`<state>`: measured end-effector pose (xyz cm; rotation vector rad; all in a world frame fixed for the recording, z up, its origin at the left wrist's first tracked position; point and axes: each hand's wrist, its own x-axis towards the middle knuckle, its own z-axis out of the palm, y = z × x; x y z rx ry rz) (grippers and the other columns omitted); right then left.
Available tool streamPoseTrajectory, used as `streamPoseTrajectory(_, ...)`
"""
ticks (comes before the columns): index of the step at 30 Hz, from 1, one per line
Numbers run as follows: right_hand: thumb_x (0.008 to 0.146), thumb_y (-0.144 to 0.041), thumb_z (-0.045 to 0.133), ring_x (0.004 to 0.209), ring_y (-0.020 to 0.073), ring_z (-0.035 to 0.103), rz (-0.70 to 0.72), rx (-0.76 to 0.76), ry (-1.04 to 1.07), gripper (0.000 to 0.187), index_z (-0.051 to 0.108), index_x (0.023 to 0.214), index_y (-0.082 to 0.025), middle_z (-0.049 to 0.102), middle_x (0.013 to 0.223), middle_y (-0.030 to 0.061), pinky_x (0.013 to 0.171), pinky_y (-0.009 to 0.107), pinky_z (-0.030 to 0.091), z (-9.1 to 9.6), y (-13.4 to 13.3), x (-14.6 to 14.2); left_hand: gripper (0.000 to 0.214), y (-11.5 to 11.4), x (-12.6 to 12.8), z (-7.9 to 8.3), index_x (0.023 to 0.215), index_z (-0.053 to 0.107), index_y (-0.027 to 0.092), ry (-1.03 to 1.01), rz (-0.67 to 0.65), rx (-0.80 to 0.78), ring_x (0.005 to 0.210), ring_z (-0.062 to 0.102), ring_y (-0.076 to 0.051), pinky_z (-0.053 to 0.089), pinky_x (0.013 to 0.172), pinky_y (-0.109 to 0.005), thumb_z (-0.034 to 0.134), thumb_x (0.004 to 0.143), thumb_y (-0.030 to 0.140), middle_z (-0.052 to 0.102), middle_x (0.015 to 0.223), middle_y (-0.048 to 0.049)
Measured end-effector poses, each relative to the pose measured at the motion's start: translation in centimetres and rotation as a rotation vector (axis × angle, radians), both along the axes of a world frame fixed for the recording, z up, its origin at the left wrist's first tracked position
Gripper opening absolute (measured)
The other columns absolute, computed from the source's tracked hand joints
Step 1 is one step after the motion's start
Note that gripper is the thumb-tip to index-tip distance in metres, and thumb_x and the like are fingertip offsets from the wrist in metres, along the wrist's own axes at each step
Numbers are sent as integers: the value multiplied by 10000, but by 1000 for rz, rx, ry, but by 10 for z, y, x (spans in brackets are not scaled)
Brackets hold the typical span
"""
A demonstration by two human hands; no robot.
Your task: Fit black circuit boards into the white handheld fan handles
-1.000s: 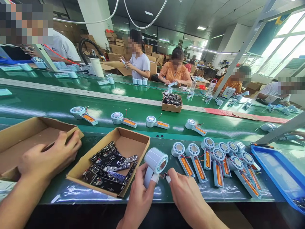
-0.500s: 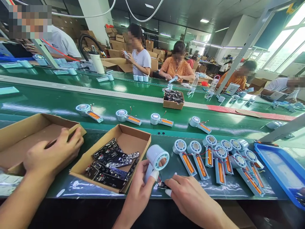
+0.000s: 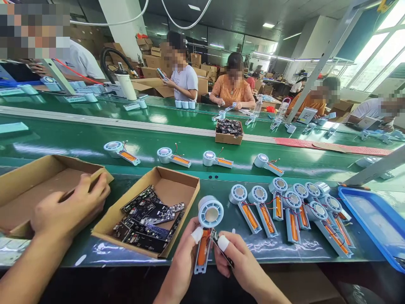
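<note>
My left hand [image 3: 182, 259] is closed round a pale blue handheld fan [image 3: 201, 257], its round head upward and its opened handle showing an orange battery. Between the fingers of my right hand [image 3: 236, 257] is a small black circuit board [image 3: 225, 251], tilted beside the fan's handle. White covers sit on both thumbs. To the left, a cardboard box [image 3: 179, 182] holds a pile of black circuit boards [image 3: 148, 217]. On my right lie several similar fans [image 3: 257, 194] with orange batteries and red wires.
A co-worker's hand [image 3: 71, 207] grips another cardboard box [image 3: 38, 169] at the left. Several fans [image 3: 209, 158] lie on the green conveyor [image 3: 152, 131]. A blue tray [image 3: 363, 219] and a metal post [image 3: 376, 171] stand right. Several people sit across the line.
My left hand has turned the fan so its battery side faces me. My right hand has brought the circuit board upright against the handle. Fans on the conveyor have shifted slightly right.
</note>
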<state>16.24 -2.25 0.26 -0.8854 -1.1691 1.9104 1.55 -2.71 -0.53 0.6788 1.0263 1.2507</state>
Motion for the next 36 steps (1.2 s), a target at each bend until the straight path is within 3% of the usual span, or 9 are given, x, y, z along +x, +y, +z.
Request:
streamPoseTrajectory(4,890,-653,621,465,48,295,-86,-59,89,517,442,723,-198,361,581,-90,456,195,234,-7,0,-4,469,-6,3,0,1201,616,207,-45,-21,33,1091,659,-278,527,905,-345,687,818,469,722,1141,-78)
streamPoseTrajectory(7,880,-658,635,465,46,280,-125,-60,107,522,445,727,-197,354,582,-93,450,191,226,-6,-1,-5,526,-10,7,-1,1218,599,211,46,28,33,1162,644,-296,498,994,-360,741,776,457,715,1186,-92)
streamPoseTrajectory(12,902,-667,598,470,53,296,-171,20,38,513,459,751,-197,365,589,-90,454,197,245,-3,-6,-5,512,-12,8,-4,1201,612,220,243,35,-9,1199,635,-291,508,979,-329,668,822,560,716,1204,-92)
streamPoseTrajectory(17,967,-587,559,585,90,350,-246,195,-117,420,547,1122,-197,425,705,-63,543,211,308,-4,-20,-3,544,-9,7,-11,1199,625,209,385,46,-53,1023,697,-284,553,827,-327,639,818,597,734,1138,-100)
streamPoseTrajectory(19,980,-569,546,624,104,377,-247,241,-154,458,521,1265,-211,454,753,-47,585,225,345,-6,-25,-2,572,-9,6,-15,1223,618,211,398,84,-70,1138,662,-298,543,887,-333,646,802,596,707,1236,-114)
streamPoseTrajectory(22,986,-558,530,673,128,467,-333,257,-174,464,549,1300,-217,523,798,-16,648,248,426,-10,-29,-2,571,-8,5,-21,1241,628,233,365,106,-83,1308,567,-292,504,989,-315,656,791,583,658,1352,-97)
streamPoseTrajectory(27,986,-530,534,887,201,642,-438,380,-299,460,596,1318,-218,683,1012,78,809,292,533,-27,-38,-4,533,-9,8,-20,1223,640,225,339,68,-48,999,699,-243,557,819,-287,610,828,582,728,1179,-86)
streamPoseTrajectory(31,968,-516,569,1076,263,649,-586,441,-383,496,592,1370,-227,694,1177,124,940,343,535,-42,-47,-10,470,-9,18,-4,1189,626,211,402,84,-10,732,669,-187,544,701,-282,580,865,547,744,1011,-64)
streamPoseTrajectory(36,1010,-487,501,1054,250,684,-585,397,-294,492,558,1417,-216,710,1170,110,939,366,561,-47,-47,-10,410,-9,21,5,1183,648,239,328,124,-64,1175,641,-250,515,940,-297,582,860,483,717,1213,-77)
